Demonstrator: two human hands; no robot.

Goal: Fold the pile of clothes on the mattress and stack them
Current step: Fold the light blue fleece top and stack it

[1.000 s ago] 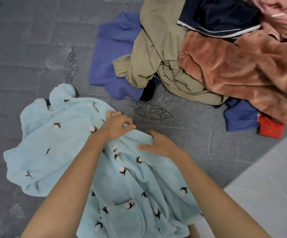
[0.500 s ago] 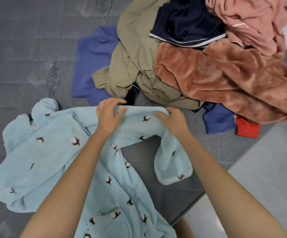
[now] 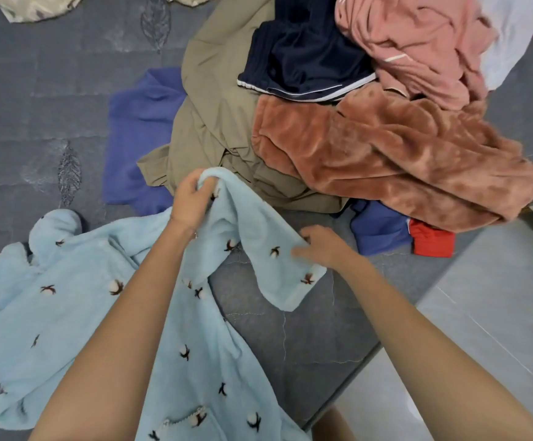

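The soft blue jacket [image 3: 51,313] lies spread on the gray mattress [image 3: 35,90], down and to the left of both hands. Its sleeve [image 3: 258,230] is lifted up. The left hand [image 3: 191,198] grips the high end, and the right hand [image 3: 325,249] pinches it nearer the cuff. The sleeve probably has to swing left, over the jacket. The pile of clothes [image 3: 370,154] sits just behind.

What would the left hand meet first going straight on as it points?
Probably the khaki garment at the pile's near edge, just past the light blue fleece garment the left hand grips; depth is unclear.
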